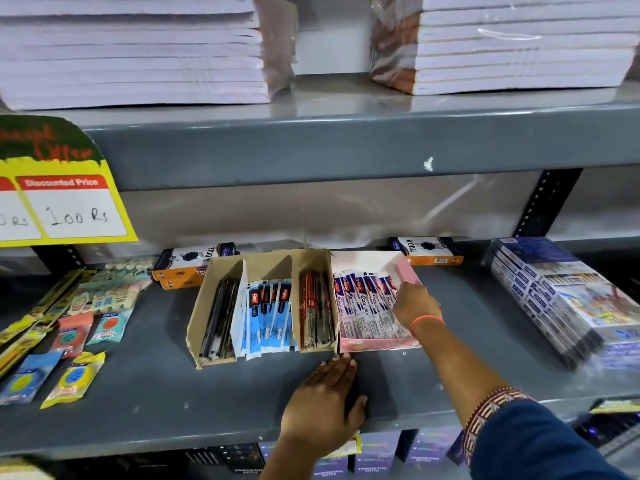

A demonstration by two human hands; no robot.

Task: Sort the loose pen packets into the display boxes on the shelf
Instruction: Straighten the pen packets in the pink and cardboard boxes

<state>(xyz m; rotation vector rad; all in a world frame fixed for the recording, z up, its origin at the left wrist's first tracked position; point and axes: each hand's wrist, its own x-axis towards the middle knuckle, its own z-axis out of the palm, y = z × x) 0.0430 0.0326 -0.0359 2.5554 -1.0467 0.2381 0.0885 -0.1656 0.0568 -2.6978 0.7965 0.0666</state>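
Observation:
A brown cardboard display box (194, 323) on the grey shelf (156, 382) holds black pen packets (220, 320), blue-and-white packets (268, 313) and red packets (315, 310) in separate sections. Beside it on the right, a pink box (410, 270) holds white-and-blue pen packets (363, 306). My right hand (414, 303) reaches into the pink box, fingers on the rightmost packets; whether it grips one is unclear. My left hand (325, 403) rests flat on the shelf, fingertips near the pink box's front corner, holding nothing.
Loose sharpener and eraser packets (74, 379) lie at the shelf's left. Orange-and-black pencil boxes (188, 263) sit behind the display boxes. Wrapped blue boxes (561, 299) are stacked on the right. A yellow price sign (65, 206) hangs at left. Stacked notebooks (138, 50) fill the upper shelf.

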